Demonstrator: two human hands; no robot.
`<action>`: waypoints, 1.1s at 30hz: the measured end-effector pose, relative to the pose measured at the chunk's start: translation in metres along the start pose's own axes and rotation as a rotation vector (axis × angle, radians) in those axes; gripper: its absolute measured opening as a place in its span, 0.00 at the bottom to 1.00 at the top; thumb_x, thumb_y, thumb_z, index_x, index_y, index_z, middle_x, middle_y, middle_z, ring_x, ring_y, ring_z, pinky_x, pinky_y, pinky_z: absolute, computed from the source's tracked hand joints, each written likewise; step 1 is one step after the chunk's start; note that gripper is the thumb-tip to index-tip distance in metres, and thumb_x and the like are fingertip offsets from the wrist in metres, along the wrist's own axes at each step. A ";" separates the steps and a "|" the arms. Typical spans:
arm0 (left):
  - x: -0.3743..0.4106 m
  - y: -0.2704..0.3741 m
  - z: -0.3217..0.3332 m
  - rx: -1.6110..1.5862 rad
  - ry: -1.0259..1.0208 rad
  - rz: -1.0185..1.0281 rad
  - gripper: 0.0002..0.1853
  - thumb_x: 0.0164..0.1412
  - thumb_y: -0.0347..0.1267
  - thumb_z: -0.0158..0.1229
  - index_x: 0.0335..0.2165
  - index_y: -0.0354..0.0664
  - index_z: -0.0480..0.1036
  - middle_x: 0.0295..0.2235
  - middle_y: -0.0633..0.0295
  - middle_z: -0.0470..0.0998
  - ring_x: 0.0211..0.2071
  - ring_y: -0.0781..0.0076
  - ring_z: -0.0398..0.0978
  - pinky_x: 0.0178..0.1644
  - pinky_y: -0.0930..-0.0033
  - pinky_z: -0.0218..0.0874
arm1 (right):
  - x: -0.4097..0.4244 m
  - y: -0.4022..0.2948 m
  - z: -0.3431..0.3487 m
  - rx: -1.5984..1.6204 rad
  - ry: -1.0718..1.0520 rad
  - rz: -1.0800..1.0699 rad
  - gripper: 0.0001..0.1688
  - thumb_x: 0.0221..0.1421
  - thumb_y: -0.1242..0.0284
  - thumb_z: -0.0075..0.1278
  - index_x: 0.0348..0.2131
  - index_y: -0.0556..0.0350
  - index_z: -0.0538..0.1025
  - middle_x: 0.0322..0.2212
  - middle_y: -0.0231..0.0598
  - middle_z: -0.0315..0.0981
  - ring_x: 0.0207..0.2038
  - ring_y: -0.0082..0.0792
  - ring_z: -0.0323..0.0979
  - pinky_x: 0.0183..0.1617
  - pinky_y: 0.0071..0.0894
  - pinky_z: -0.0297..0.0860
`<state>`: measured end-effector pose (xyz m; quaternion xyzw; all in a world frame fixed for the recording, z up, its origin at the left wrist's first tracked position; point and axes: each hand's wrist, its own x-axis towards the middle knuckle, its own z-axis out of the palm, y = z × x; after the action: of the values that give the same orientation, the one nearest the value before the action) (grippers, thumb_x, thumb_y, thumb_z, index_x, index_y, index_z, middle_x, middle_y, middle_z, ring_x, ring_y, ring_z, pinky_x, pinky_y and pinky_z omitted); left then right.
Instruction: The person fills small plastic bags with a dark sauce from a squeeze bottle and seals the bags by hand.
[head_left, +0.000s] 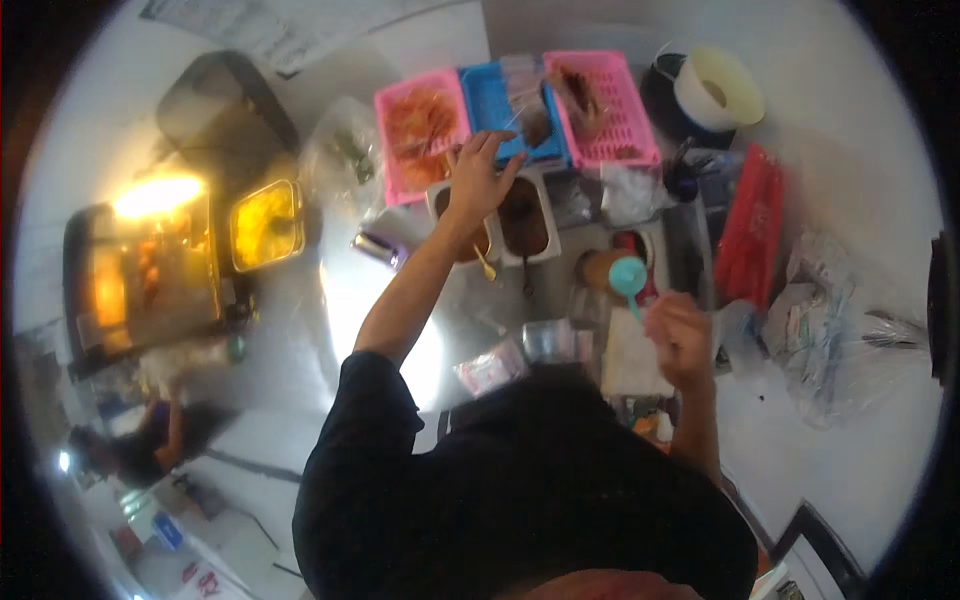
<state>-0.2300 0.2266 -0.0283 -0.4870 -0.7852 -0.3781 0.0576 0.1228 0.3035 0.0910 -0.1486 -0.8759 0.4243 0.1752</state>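
Observation:
My left hand (480, 171) reaches forward with fingers apart, over the steel pans and near the blue basket (484, 97). Nothing shows clearly in its grasp. Beneath the wrist are a steel pan with a gold-coloured spoon (486, 264) and a second steel pan of dark brown sauce (523, 217). Orange shredded food (421, 116) fills much of the left pink basket (381, 112). My right hand (679, 334) is blurred and half curled beside a brown container (597, 270) with a round turquoise top (628, 276). A thin turquoise strip runs towards its fingers; whether they grip it is unclear.
Brown food lies in the right pink basket (637, 112). Beyond it is a cream bowl (716, 90). At left stand a lit display case (150, 277) and a tub of yellow food (264, 225). A red bag (750, 225) lies right. Another person (142, 457) is at lower left.

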 end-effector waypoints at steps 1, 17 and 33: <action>-0.028 0.005 -0.018 -0.107 0.030 -0.006 0.11 0.59 0.35 0.61 0.39 0.44 0.76 0.38 0.57 0.78 0.41 0.54 0.74 0.46 0.52 0.59 | -0.010 -0.003 0.023 0.095 -0.001 -0.005 0.07 0.56 0.77 0.56 0.28 0.65 0.76 0.24 0.45 0.74 0.30 0.42 0.71 0.35 0.39 0.66; -0.399 0.050 -0.088 -0.366 -0.445 -0.521 0.10 0.58 0.33 0.63 0.38 0.39 0.78 0.38 0.53 0.80 0.42 0.53 0.77 0.49 0.57 0.67 | -0.154 0.149 0.259 -0.395 0.144 0.418 0.11 0.49 0.62 0.63 0.31 0.46 0.81 0.29 0.31 0.79 0.40 0.40 0.74 0.45 0.45 0.66; -0.321 0.081 -0.029 -0.537 -0.686 -0.323 0.21 0.61 0.40 0.61 0.46 0.36 0.75 0.44 0.54 0.80 0.41 0.59 0.80 0.46 0.60 0.71 | -0.132 0.183 0.245 -0.308 0.272 0.502 0.16 0.59 0.62 0.55 0.35 0.56 0.82 0.30 0.48 0.79 0.34 0.51 0.77 0.42 0.47 0.70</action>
<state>-0.0063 -0.0042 -0.1110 -0.4529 -0.6990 -0.3892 -0.3934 0.1551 0.1895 -0.2204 -0.4400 -0.8344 0.2932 0.1559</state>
